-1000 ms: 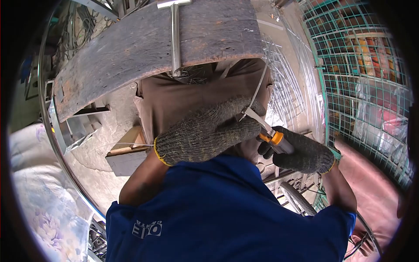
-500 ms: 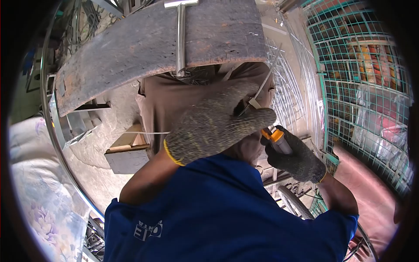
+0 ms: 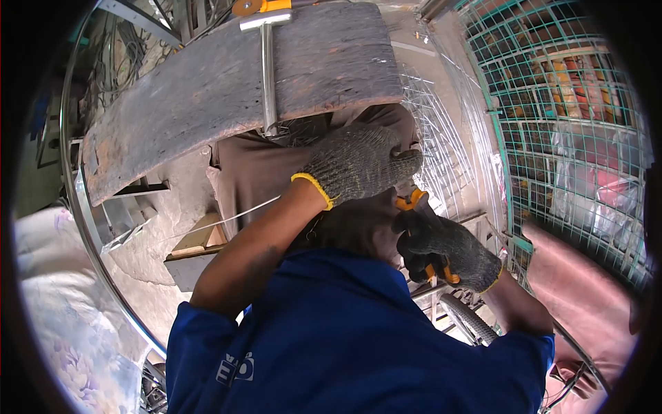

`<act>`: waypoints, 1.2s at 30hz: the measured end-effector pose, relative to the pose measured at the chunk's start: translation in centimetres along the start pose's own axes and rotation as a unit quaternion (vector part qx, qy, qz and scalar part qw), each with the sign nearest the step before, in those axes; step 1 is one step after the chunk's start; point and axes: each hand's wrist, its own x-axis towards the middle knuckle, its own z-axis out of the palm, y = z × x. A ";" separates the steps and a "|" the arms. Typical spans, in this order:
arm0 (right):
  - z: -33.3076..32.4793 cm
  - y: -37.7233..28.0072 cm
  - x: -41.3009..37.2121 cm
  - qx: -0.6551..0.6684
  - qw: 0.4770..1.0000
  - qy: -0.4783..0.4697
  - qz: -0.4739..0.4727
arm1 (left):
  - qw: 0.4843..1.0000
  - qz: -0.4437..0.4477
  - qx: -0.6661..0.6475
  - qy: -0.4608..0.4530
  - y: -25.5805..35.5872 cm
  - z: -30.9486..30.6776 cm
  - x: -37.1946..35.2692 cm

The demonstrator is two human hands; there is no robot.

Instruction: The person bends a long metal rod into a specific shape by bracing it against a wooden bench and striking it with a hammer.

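My left hand (image 3: 362, 164), in a grey knitted glove with a yellow cuff, is closed in front of my lap. A thin light metal rod (image 3: 258, 207) runs in from the left behind my forearm towards this hand; the glove hides the grip itself. Lower right, my right hand (image 3: 448, 250), in a dark glove, is wrapped round an orange-and-black hand tool (image 3: 412, 200). Orange shows above and below the fingers, but its exact kind cannot be made out. Beyond the hands, a T-shaped shiny metal tube piece (image 3: 268, 76) lies on a worn wooden board (image 3: 338, 58).
An angle grinder (image 3: 269, 5) sits at the board's far edge. Many thin metal rods (image 3: 441, 131) lie on the floor at right, beside a green wire-mesh panel (image 3: 552, 138). A wooden box (image 3: 196, 241) stands at left. A bicycle wheel (image 3: 469, 319) is near my right elbow.
My left hand has moved up and away from the right hand. My right hand has shifted slightly down and left and turned with the tool. The view has tilted, showing the grinder.
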 end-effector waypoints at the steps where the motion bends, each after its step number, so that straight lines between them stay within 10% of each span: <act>1: -0.5 0.6 0.4 0.058 0.998 -0.019 -0.004 | 1.000 0.003 0.001 0.000 0.2 0.0 0.4; 29: -3.2 3.8 2.8 -0.142 0.981 0.107 -0.077 | 0.989 0.013 -0.107 -0.097 -3.3 8.5 5.2; 32: -5.0 4.4 4.1 -0.359 0.897 0.063 -0.251 | 0.996 0.006 -0.044 -0.083 -1.4 6.1 5.3; 34: -4.3 3.1 3.8 -0.597 0.723 0.133 -0.322 | 0.996 -0.005 0.015 -0.084 0.3 3.6 5.0; 36: -4.3 3.5 4.2 -0.563 0.750 0.153 -0.311 | 0.992 -0.025 -0.045 -0.119 0.3 3.0 4.7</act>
